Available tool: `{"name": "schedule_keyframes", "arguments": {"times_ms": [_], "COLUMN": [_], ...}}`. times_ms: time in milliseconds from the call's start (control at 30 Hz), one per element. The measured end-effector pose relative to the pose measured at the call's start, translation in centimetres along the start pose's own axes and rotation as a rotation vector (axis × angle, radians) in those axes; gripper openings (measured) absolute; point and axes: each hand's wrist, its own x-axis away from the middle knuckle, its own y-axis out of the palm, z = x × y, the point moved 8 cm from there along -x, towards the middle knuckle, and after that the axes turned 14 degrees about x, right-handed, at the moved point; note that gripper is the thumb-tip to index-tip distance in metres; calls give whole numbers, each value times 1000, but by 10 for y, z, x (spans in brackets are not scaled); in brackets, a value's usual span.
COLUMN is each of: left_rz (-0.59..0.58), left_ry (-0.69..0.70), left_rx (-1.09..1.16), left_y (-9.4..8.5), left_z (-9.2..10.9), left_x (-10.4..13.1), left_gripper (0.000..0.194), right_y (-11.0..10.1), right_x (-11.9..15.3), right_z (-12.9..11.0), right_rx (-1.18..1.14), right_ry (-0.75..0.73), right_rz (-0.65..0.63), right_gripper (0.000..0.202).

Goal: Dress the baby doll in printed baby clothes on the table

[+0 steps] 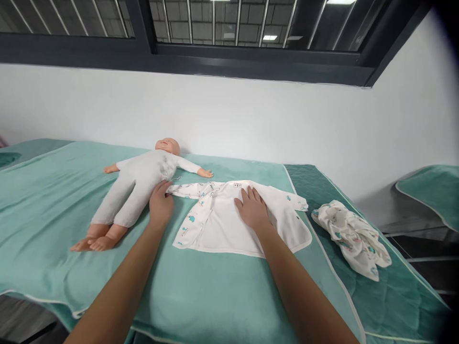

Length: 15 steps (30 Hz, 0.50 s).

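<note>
A white baby shirt (225,224) with small green and pink prints lies spread flat, its front open and both sleeves stretched sideways. My left hand (161,203) is at the left cuff, thumb and fingers closed on the sleeve's end. On the shirt's upper right part, my right hand (253,208) rests flat with fingers stretched out. Just left of my left hand, a baby doll (143,174) with a white cloth body and bare feet lies on its back, arms spread.
A light green blanket (201,296) covers the bed under the doll and shirt. Crumpled white printed cloth (351,239) lies on the darker green quilted cover (394,296) at right. Behind the bed stands a white wall (233,129) below a barred window (251,57).
</note>
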Motion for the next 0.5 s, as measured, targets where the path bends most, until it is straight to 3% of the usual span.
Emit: {"name": "schedule_keyframes", "arguments": {"times_ms": [100, 200, 367, 433, 500], "left_rz": [-3, -101, -227, -260, -262], "left_ry": [36, 56, 46, -6, -25], "left_rx": [-56, -168, -438, -444, -430], "left_y": [1, 11, 26, 28, 29], "left_z": [4, 12, 13, 7, 4], "left_x": [6, 11, 13, 12, 10], "left_gripper": [47, 40, 38, 37, 36], "right_y": [-2, -11, -42, -52, -61], "right_x": [1, 4, 22, 19, 8], "right_z": [0, -4, -47, -35, 4], "right_rx": [-6, -17, -91, -195, -298], "right_ry": [-6, -22, -497, -496, -337], "right_rz": [23, 91, 290, 326, 381], "right_gripper": [59, 52, 38, 35, 35]}}
